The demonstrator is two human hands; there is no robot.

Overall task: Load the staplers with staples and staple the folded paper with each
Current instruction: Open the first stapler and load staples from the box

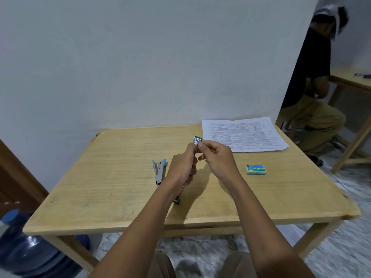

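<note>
Head view. Wooden table (120, 177) against a pale wall.

Left hand (183, 167) is raised above the table middle, fingers wrapped tight around the shaft of a green stapler (195, 144). The stapler is opened out long: its metal head with green trim shows above the fist, and its dark tail end pokes out below the wrist, just over the tabletop.

Right hand (217, 157) is just beside the left, thumb and forefinger pinched together at the stapler's head. Whether staples are between the fingertips cannot be told; too small.

Blue stapler (159, 171) lies flat on the table left of the left hand, opened in a narrow V, untouched.

Staple box (256, 169), green and white, lies on the table right of the right hand, apart from it. It looks closed; contents not visible.

Printed paper (244, 134) lies flat at the far right corner of the table, several sheets stacked.

Water jug (30, 249), blue, stands on the floor at lower left, beside the table leg.
</note>
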